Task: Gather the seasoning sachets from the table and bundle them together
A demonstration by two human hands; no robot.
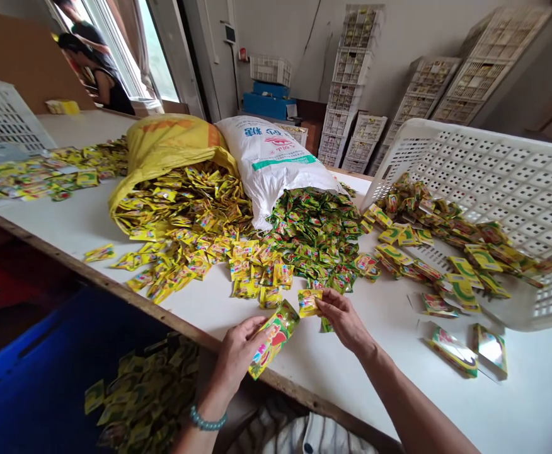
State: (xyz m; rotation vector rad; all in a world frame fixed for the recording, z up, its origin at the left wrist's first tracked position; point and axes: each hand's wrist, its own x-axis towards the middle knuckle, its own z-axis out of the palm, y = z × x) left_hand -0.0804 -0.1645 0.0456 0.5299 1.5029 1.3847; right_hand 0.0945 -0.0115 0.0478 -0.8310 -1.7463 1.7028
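My left hand (242,353) grips a long yellow-green packet (275,339) with fruit printed on it, tilted over the table's front edge. Just right of it, my right hand (345,318) pinches a small yellow packet (309,302) between thumb and fingers. The two packets are close to each other. Behind my hands lie loose yellow packets (245,268), spilling from an open yellow sack (172,135). Beside them, green packets (318,233) spill from the mouth of a white sack (276,151).
A white basket (493,183) lies tipped at the right, with packets spilling out. Flat packs (453,350) rest before it. Below the table's wooden edge (91,274), a blue bin (44,378) holds packets. Two people (101,82) are at the back left; crates (351,82) stand behind.
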